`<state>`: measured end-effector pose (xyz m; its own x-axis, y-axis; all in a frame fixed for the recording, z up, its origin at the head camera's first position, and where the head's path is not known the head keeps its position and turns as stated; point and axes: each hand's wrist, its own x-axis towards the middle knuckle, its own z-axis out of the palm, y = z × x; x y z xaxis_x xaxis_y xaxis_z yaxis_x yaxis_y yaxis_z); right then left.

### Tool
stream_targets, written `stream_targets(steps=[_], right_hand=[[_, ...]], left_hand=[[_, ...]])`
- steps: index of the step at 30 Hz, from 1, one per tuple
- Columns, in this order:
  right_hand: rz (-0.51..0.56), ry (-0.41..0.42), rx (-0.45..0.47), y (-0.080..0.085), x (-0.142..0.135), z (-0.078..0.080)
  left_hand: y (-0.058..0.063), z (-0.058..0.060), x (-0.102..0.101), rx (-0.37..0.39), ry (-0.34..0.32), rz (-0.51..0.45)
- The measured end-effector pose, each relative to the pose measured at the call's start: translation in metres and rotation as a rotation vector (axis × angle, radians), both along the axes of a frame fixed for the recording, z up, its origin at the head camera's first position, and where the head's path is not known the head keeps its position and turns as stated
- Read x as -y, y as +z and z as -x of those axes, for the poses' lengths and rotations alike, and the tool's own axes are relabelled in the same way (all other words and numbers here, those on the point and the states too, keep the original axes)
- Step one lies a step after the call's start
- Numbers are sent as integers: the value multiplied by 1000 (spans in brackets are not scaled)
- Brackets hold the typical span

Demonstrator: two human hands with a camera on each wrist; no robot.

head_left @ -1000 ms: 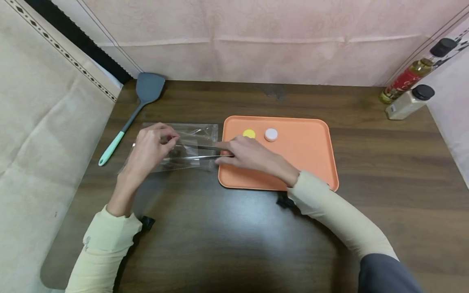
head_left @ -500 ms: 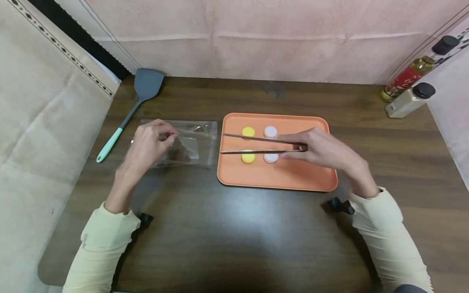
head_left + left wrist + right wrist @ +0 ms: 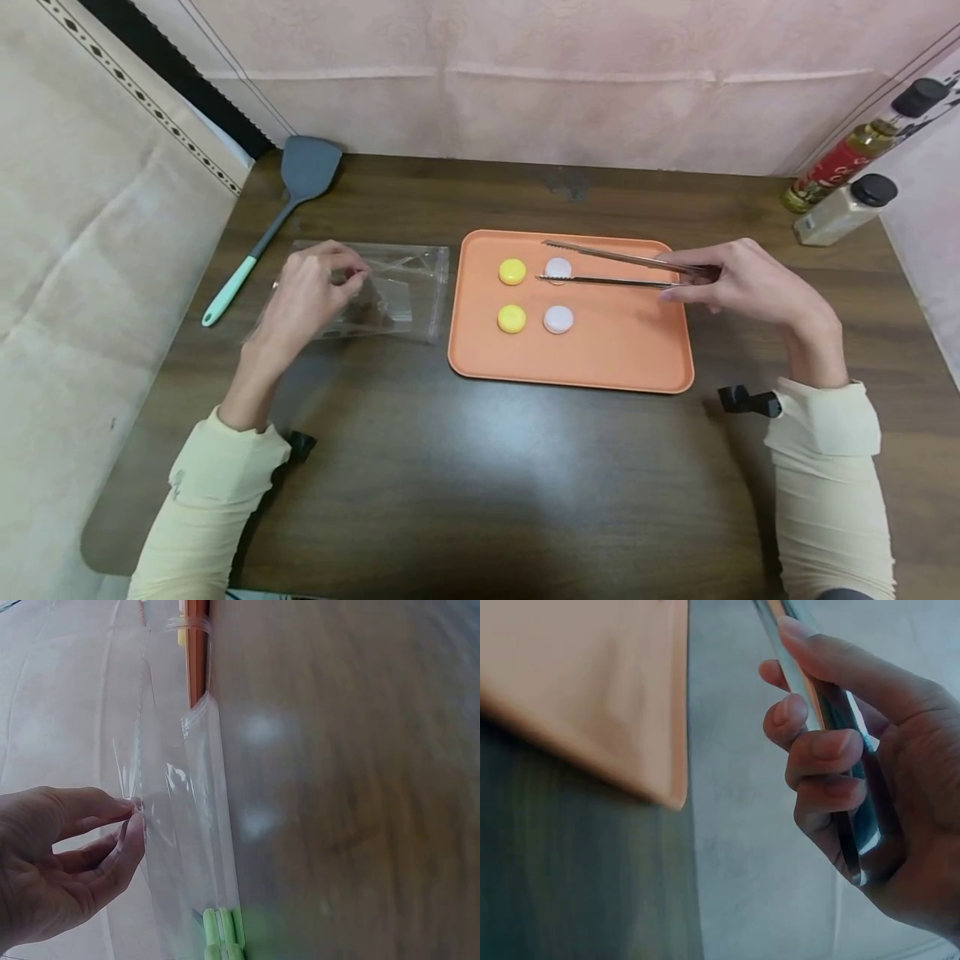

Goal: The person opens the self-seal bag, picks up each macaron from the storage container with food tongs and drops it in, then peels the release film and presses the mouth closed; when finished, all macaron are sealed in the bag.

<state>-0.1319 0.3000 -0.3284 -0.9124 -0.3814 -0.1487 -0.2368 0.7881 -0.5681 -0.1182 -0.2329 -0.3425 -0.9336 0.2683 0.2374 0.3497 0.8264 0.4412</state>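
My left hand (image 3: 307, 292) pinches the upper layer of a clear plastic bag (image 3: 423, 292) lying on the table. In the left wrist view, thumb and fingertips meet at the bag's film (image 3: 180, 802). The right hand (image 3: 757, 283) holds long metal tongs (image 3: 622, 254) by their closed end, with the two arms spread apart. Their tips point left over the orange tray (image 3: 615, 358), by the back white disc (image 3: 557, 267), which they partly cover. A front white disc (image 3: 558, 319), a back yellow disc (image 3: 512, 272) and a front yellow disc (image 3: 512, 318) lie on the tray.
A spatula (image 3: 310, 167) with a grey head and mint handle lies at the back left. At the back right stand a red-labelled bottle (image 3: 836, 167) and a black-capped jar (image 3: 836, 215). Pale cloth (image 3: 525, 108) hangs behind the wooden table (image 3: 480, 467).
My right hand has drawn the tongs away from the bag, rightward across the tray, uncovering the discs; the tongs now sit farther back. The left hand keeps its pinch on the bag.
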Motion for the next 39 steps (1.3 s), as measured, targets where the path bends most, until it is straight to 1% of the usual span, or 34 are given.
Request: stream_targets(steps=[2,5,10,15,20,24,29,32,35,39], right_hand=[[-23,-18,27,-5,-7,3],[-40,-16,61,-11,-12,7],[-57,25,79,-18,-10,13],[-42,47,87,-21,-8,14],[-12,76,61,-24,-10,13],[23,75,31,-25,-10,12],[57,69,13,-20,-4,11],[81,102,-9,-15,5,8],[93,184,-72,-13,21,7],[90,282,-145,-16,52,6]], left_hand=[[0,1,0,-4,-5,2],[0,1,0,-3,-7,1],[0,0,0,4,1,-2],[0,-1,0,-1,3,0],[0,-1,0,-1,4,0],[0,-1,0,1,4,-3],[0,-1,-1,0,5,-4],[0,-1,-1,1,4,-5],[1,-1,-1,2,5,-6],[1,-1,0,6,8,-6]])
